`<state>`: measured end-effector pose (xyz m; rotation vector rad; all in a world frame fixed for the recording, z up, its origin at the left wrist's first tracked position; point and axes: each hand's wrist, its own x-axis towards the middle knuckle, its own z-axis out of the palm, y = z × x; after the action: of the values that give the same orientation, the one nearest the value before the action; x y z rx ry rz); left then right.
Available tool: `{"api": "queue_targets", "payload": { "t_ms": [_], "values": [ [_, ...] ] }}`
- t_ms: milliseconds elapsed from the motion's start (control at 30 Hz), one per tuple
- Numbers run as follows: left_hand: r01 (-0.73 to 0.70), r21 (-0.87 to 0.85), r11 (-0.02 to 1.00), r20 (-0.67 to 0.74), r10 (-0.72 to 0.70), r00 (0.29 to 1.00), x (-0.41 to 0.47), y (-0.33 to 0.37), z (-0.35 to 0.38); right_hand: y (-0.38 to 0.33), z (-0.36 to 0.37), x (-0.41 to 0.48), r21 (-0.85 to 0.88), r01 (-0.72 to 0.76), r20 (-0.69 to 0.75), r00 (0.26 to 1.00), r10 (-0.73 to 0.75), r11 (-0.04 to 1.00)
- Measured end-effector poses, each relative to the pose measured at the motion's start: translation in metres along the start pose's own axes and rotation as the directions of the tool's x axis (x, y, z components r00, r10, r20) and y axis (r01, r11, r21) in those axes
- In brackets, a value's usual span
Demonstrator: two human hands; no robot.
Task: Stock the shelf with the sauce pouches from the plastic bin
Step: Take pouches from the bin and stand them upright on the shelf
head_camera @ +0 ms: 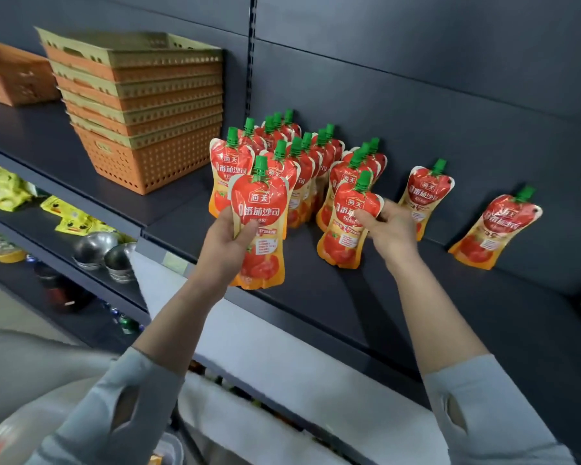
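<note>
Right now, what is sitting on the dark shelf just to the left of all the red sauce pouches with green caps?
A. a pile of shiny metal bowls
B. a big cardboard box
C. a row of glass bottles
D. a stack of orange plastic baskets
D: a stack of orange plastic baskets stands on the dark shelf left of the red sauce pouches with green caps; the shiny metal bowls sit on a lower shelf.

One head-worn camera looks forward and down, close over the shelf [399, 317]; left hand [227, 245] and right hand [388, 229] sit mid-frame, sleeves nearest the lens.
</note>
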<state>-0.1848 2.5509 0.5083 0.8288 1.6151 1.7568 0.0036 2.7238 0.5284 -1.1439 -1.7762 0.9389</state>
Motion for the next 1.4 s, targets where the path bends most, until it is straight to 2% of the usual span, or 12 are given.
{"api": "queue_targets", "payload": {
  "t_ms": [367, 567, 667, 733, 767, 800, 833, 900, 967, 1100, 1267, 1400],
  "values": [
    [-0.009, 0.005, 1.0, 0.023, 0.009, 1.0, 0.006, -0.004, 0.005, 0.007, 0.035, 0.049, 0.077, -0.062, -0.075, 0.995, 0.068, 0.995],
    [-0.016, 0.001, 1.0, 0.053, 0.016, 0.998, 0.006, -0.007, 0.01, 0.007, 0.03, 0.05, 0.051, -0.056, -0.031, 0.998, 0.058, 0.997],
    [-0.04, 0.023, 0.999, 0.082, 0.038, 0.996, 0.008, -0.009, 0.016, -0.007, 0.018, 0.042, -0.173, 0.077, -0.121, 0.988, -0.098, 0.982],
    [-0.052, 0.045, 0.998, 0.11, 0.047, 0.993, 0.011, -0.01, 0.021, -0.023, 0.009, 0.027, -0.265, 0.251, -0.255, 0.913, -0.318, 0.931],
    [-0.056, 0.052, 0.997, 0.128, 0.049, 0.991, 0.012, -0.011, 0.025, -0.032, 0.007, 0.018, -0.273, 0.331, -0.266, 0.876, -0.401, 0.903],
    [-0.059, 0.054, 0.997, 0.149, 0.05, 0.988, 0.014, -0.012, 0.029, -0.043, 0.005, 0.008, -0.257, 0.381, -0.21, 0.875, -0.437, 0.888],
    [-0.059, 0.053, 0.997, 0.167, 0.049, 0.985, 0.015, -0.013, 0.034, -0.049, 0.007, 0.0, -0.218, 0.39, -0.093, 0.904, -0.417, 0.894],
    [-0.062, 0.037, 0.997, 0.2, 0.053, 0.978, 0.017, -0.013, 0.045, -0.056, 0.011, -0.012, -0.121, 0.308, 0.206, 0.938, -0.279, 0.944],
    [-0.087, 0.017, 0.996, 0.24, 0.08, 0.967, 0.017, -0.014, 0.056, -0.05, 0.012, -0.015, -0.041, 0.246, 0.332, 0.917, -0.219, 0.968],
    [-0.094, 0.053, 0.994, 0.273, 0.076, 0.959, 0.019, -0.021, 0.065, -0.035, 0.002, -0.007, -0.016, 0.219, 0.236, 0.949, -0.209, 0.976],
    [-0.163, 0.325, 0.931, 0.219, 0.094, 0.971, 0.026, -0.049, 0.061, -0.019, -0.003, 0.007, -0.16, 0.228, 0.098, 0.972, -0.214, 0.96],
    [-0.201, 0.461, 0.865, 0.295, 0.065, 0.953, 0.026, -0.064, 0.065, -0.01, 0.003, 0.014, -0.178, 0.202, 0.03, 0.979, -0.2, 0.963]
  ]
}}
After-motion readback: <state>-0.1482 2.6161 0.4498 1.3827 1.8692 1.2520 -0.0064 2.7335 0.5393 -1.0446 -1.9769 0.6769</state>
